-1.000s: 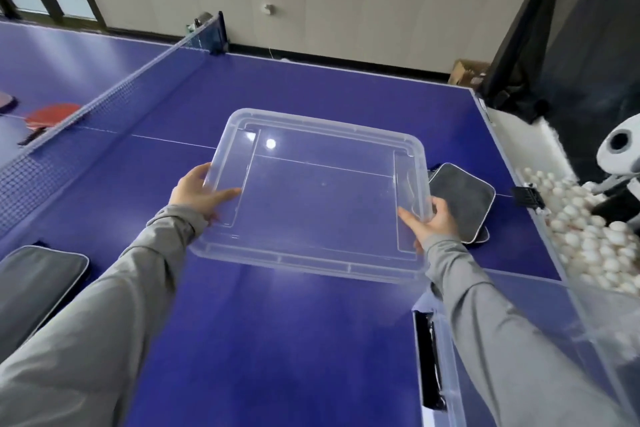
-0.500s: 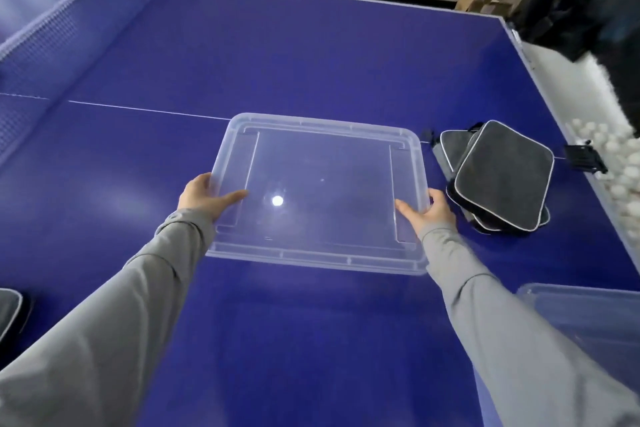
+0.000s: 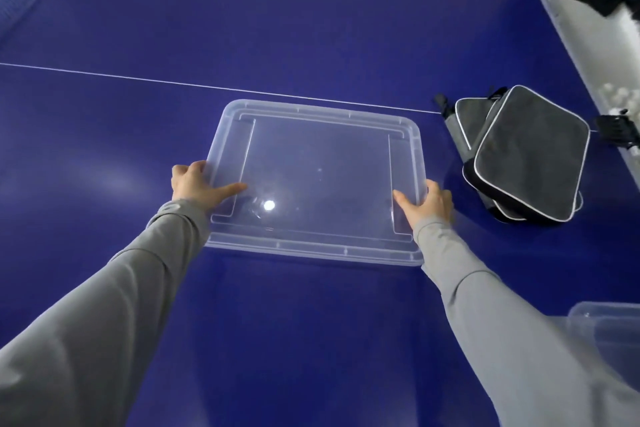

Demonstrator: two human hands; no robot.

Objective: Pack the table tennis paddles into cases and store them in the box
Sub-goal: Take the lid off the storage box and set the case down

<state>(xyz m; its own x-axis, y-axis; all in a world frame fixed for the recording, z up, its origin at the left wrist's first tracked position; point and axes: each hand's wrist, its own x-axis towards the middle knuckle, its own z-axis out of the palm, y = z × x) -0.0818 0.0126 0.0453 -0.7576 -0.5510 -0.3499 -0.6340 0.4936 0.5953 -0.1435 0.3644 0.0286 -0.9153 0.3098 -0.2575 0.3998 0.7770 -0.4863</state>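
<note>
A clear lid (image 3: 318, 180) lies flat on the blue bench (image 3: 277, 28), and a person holds it by both short sides. The left hand (image 3: 197, 184) has its grip on the lid's left edge: the thumb lies flat on top, pointing in toward the middle, and the other fingers curl over the rim. The right hand (image 3: 429, 203) has its grip on the right edge in the same way, thumb on top and fingers wrapped round the outside. Both arms wear grey sleeves (image 3: 114, 305). A thin white line (image 3: 138, 80) runs across the bench and passes just behind the far edge of the lid. To the right of the lid, near the right hand but not touching it, sits a small pile of cases (image 3: 519, 156). They are dark grey with white trim, and the top one lies tilted over the ones below. You cannot tell how many are in the pile, or if paddles are inside. At the bottom right, a corner of the clear box (image 3: 609, 326) pokes into view, well apart from the lid. Some white balls (image 3: 627, 97) show past the right edge of the bench.
</note>
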